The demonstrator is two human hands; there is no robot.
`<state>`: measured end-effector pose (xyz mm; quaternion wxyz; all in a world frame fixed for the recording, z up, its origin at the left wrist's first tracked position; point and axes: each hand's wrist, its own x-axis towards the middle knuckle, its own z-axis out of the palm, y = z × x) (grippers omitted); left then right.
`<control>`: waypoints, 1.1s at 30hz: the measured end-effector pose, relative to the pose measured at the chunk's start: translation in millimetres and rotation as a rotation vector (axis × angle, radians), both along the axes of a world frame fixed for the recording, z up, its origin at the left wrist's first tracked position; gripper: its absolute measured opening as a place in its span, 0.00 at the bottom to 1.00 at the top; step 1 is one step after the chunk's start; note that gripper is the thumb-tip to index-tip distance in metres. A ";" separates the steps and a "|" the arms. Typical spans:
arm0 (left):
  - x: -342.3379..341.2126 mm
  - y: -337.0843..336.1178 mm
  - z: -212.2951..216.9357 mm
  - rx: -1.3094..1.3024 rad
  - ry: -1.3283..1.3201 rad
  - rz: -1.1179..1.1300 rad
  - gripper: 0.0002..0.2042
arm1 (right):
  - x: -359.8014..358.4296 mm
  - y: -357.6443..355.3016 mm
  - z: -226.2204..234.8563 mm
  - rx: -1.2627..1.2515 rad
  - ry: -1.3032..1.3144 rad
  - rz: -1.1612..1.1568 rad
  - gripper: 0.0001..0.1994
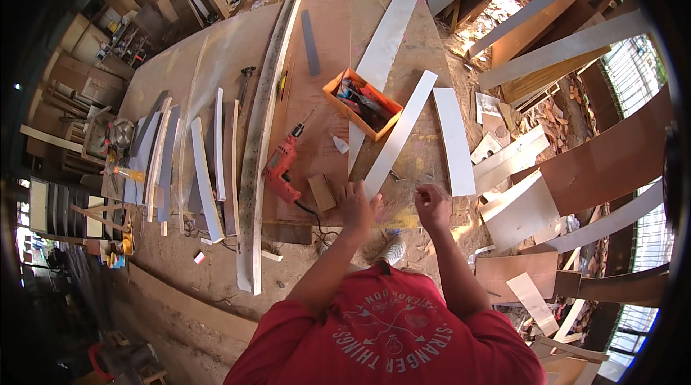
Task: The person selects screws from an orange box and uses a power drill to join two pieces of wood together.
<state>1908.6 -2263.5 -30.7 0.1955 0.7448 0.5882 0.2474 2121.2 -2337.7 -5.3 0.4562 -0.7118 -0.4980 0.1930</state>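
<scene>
A narrow white strip of board (401,136) lies slantwise on the large wooden worktable, its near end at my left hand (356,206). The fingers of that hand close about the strip's end, with the thumb on the right side. Apart from it, by the table's near edge, my right hand (432,206) is closed with curled fingers. Whatever it may hold is too small to make out. A shorter white board (454,141) lies just beyond the right hand. Left of my left hand are a small brown wood block (322,192) and a red corded drill (282,169) with a bit fitted.
An orange box of hand tools (363,104) sits mid-table, against a wider white board (387,39). A long metal-faced beam (266,118) crosses the table and overhangs its near edge. Several curved strips (207,180) lie left. Leaning panels (601,147) crowd the right.
</scene>
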 end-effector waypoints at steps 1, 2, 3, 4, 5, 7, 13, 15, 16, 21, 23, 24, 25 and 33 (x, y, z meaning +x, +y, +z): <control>-7.0 0.9 0.8 0.078 -0.020 -0.027 0.29 | -9.4 0.4 4.1 -0.007 -0.001 0.013 0.07; -10.8 1.1 3.0 0.155 -0.044 -0.062 0.28 | -15.4 0.3 6.5 -0.006 0.005 0.094 0.07; -12.2 0.8 13.3 0.148 -0.053 -0.072 0.28 | -18.6 1.2 7.8 -0.005 0.010 0.161 0.07; -16.7 -3.3 24.3 0.117 -0.119 -0.225 0.28 | -22.4 -1.4 9.8 -0.046 0.025 0.194 0.07; -25.7 -9.0 34.5 0.090 -0.174 -0.361 0.27 | -30.4 -3.1 17.5 -0.049 0.028 0.202 0.07; -43.3 -22.0 35.8 0.007 -0.255 -0.445 0.25 | -48.2 -2.1 32.2 -0.150 -0.010 0.399 0.07; -84.7 -48.2 57.9 -0.184 -0.266 -0.378 0.15 | -84.3 4.2 26.8 -0.211 0.091 0.605 0.06; -110.1 -51.1 65.3 -0.347 -0.435 -0.296 0.14 | -106.3 9.2 30.5 -0.306 0.174 0.660 0.06; -121.0 -53.3 61.2 -0.423 -0.509 -0.229 0.11 | -117.4 11.3 31.8 -0.315 0.175 0.670 0.06; -190.5 -56.9 55.8 -0.317 -0.563 -0.047 0.11 | -176.7 53.6 57.2 -0.312 0.194 0.700 0.12; -218.3 -56.8 48.2 -0.292 -0.595 0.026 0.11 | -207.7 82.7 51.8 -0.314 0.205 0.655 0.18; -230.1 -56.3 44.5 -0.328 -0.647 0.097 0.10 | -223.2 98.8 46.8 -0.280 0.100 0.640 0.25; -241.5 -54.4 40.2 -0.365 -0.698 0.168 0.10 | -239.9 115.2 42.3 -0.244 -0.004 0.623 0.32; -299.4 -23.1 45.3 -0.487 -0.969 0.245 0.08 | -350.7 185.2 -5.1 -0.454 -0.335 0.420 0.61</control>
